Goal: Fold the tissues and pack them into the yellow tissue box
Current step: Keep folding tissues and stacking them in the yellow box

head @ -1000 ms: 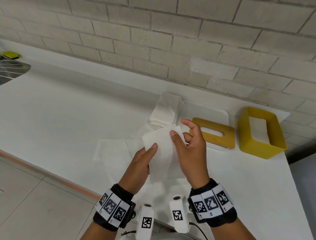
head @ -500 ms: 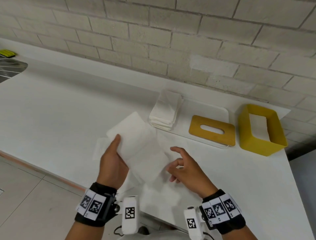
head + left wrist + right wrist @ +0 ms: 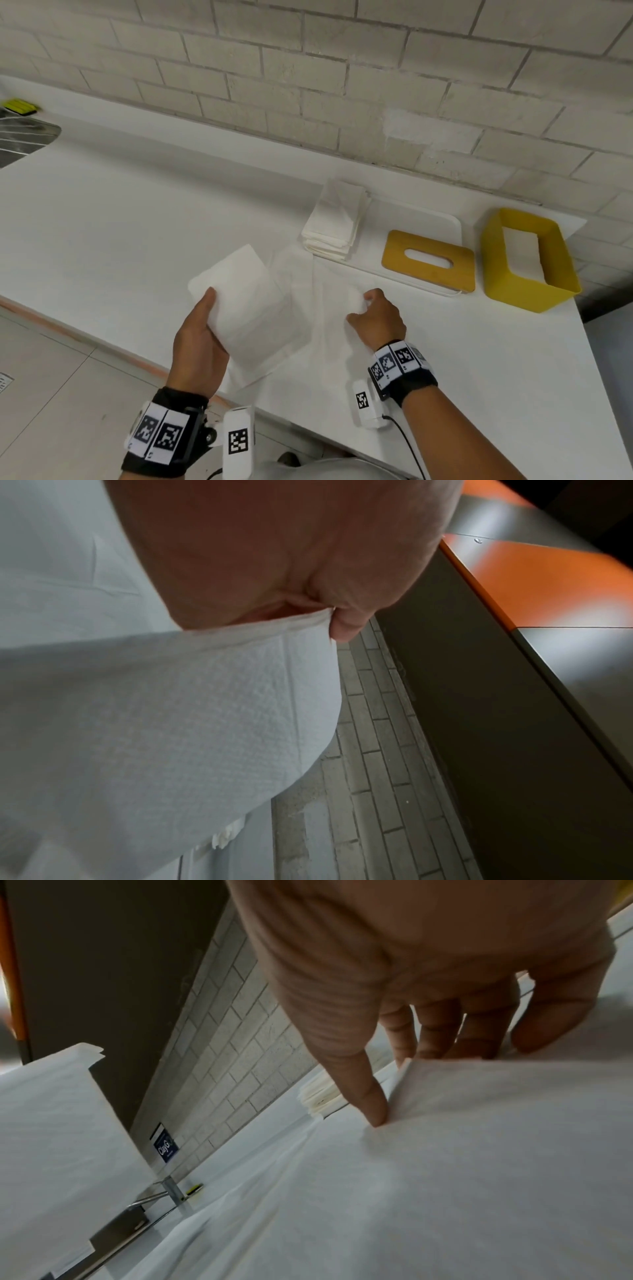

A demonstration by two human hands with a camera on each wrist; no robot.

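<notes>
My left hand (image 3: 202,329) grips a folded white tissue (image 3: 239,298) above the counter's front edge, thumb on top; the left wrist view shows the hand (image 3: 281,547) with the tissue (image 3: 171,710) bent under it. My right hand (image 3: 373,315) is down on a flat tissue (image 3: 329,308) spread on the counter. It pinches that tissue's raised corner, thumb (image 3: 369,1104) on the sheet (image 3: 445,1150). The open yellow box (image 3: 527,260) stands at the right. Its yellow slotted lid (image 3: 428,260) lies on a white tray (image 3: 421,216).
A stack of folded tissues (image 3: 335,222) sits at the tray's left end, close behind my right hand. A sink (image 3: 24,137) and a yellow sponge (image 3: 20,106) are at the far left. The brick wall (image 3: 342,85) runs along the back.
My right hand let go of the folded tissue and dropped to the flat sheet on the counter, pinching its corner. My left hand carried the folded tissue leftward.
</notes>
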